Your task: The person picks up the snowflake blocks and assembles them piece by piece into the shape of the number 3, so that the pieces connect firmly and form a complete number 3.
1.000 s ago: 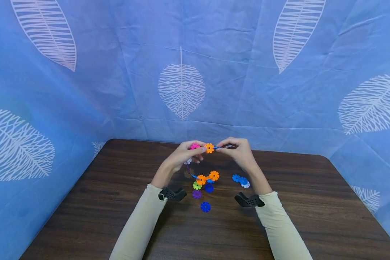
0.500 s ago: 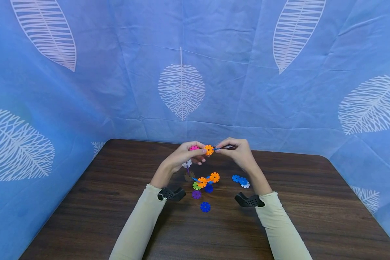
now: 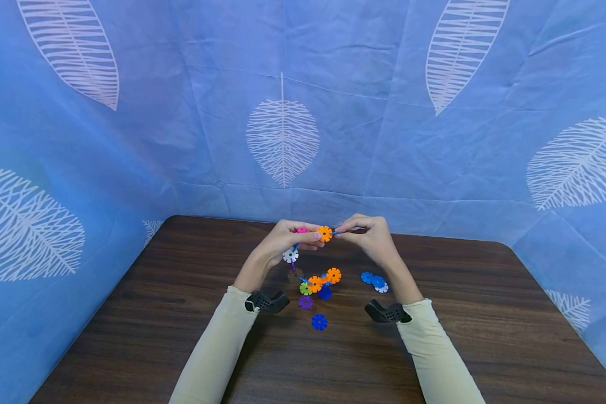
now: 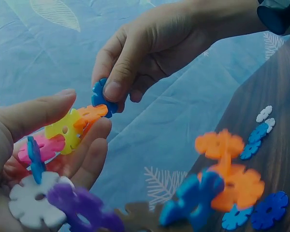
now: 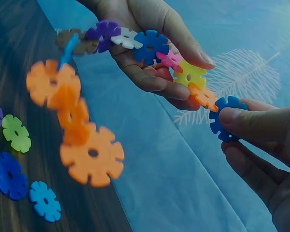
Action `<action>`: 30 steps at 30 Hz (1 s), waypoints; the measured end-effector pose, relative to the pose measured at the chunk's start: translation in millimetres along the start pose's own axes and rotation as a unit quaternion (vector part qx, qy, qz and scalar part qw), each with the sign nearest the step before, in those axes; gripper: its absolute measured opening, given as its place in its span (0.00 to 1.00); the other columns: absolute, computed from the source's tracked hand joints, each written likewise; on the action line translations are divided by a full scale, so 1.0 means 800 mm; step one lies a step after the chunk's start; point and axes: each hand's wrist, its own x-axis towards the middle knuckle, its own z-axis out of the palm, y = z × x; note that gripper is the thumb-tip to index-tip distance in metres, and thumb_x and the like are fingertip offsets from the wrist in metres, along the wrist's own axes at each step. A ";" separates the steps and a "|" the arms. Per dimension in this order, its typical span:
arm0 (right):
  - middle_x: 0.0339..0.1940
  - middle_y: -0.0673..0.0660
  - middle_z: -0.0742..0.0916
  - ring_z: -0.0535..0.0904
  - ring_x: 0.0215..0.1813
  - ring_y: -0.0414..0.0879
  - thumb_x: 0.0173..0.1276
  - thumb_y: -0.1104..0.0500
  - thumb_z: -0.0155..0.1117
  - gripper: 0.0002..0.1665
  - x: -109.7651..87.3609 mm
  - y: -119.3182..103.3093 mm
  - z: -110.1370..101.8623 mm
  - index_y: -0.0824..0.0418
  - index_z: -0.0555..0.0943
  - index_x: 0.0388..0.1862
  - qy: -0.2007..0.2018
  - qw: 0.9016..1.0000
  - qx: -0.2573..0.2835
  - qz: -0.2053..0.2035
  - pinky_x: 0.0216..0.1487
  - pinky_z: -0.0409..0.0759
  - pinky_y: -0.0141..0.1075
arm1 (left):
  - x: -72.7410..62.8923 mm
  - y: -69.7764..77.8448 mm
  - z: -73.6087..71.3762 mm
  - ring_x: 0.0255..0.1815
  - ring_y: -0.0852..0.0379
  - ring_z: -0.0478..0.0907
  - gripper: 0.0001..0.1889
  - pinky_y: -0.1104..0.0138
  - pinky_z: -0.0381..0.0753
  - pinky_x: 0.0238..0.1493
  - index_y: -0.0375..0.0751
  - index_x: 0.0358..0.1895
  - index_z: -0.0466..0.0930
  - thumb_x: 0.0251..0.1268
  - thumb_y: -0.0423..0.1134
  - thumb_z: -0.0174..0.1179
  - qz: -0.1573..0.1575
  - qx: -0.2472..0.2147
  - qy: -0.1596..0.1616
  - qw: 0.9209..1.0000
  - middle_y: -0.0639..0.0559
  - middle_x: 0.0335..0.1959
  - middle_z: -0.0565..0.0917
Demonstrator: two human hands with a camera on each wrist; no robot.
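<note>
A chain of slotted plastic snowflake discs hangs from my left hand (image 3: 278, 241), above the table. My left thumb and fingers hold it around the yellow disc (image 5: 183, 79) and the pink disc (image 4: 48, 147). An orange disc (image 3: 325, 234) follows the yellow one. At this end, my right hand (image 3: 371, 233) pinches a blue disc (image 4: 100, 92), which meets the orange disc's edge. The hanging part runs through another blue disc (image 5: 147, 41), a white disc (image 4: 26, 198), a purple disc (image 4: 70, 195), a brown disc and a lighter blue one to several orange discs (image 5: 94, 166).
Loose discs lie on the dark wooden table (image 3: 182, 314): a green disc (image 3: 306, 288), a purple one (image 3: 305, 302) and several blue ones, one dark blue disc (image 3: 319, 322) nearest me. Right of them sits a small group of blue and white discs (image 3: 377, 281). A blue leaf-print cloth (image 3: 333, 140) hangs behind.
The left hand and its chain have sunk slightly, and more of the white and blue discs shows below the hand. The hanging orange end has shifted a little. The right hand keeps its pinch.
</note>
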 end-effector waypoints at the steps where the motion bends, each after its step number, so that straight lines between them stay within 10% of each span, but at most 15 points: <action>1: 0.40 0.65 0.90 0.86 0.41 0.41 0.65 0.65 0.73 0.03 0.000 0.000 0.000 0.65 0.91 0.35 0.000 1.000 0.000 -0.002 0.42 0.88 0.31 | 0.000 0.000 0.000 0.44 0.53 0.90 0.16 0.57 0.86 0.57 0.31 0.56 0.85 0.71 0.36 0.64 0.000 -0.001 0.001 1.000 0.44 0.43 0.91; 8: 0.38 0.66 0.90 0.87 0.42 0.44 0.65 0.68 0.73 0.03 -0.001 0.001 0.001 0.66 0.91 0.35 0.008 1.000 0.002 -0.019 0.42 0.88 0.31 | 0.000 0.000 0.005 0.44 0.53 0.90 0.15 0.46 0.81 0.64 0.27 0.55 0.84 0.71 0.33 0.63 0.010 -0.024 -0.008 1.000 0.45 0.42 0.91; 30: 0.42 0.65 0.89 0.88 0.42 0.58 0.66 0.63 0.73 0.07 -0.001 -0.004 0.010 0.66 0.88 0.40 -0.029 0.998 -0.013 0.052 0.41 0.87 0.32 | 0.001 -0.003 0.006 0.41 0.52 0.87 0.14 0.56 0.87 0.56 0.31 0.57 0.80 0.73 0.35 0.61 -0.008 0.003 -0.025 1.000 0.46 0.42 0.88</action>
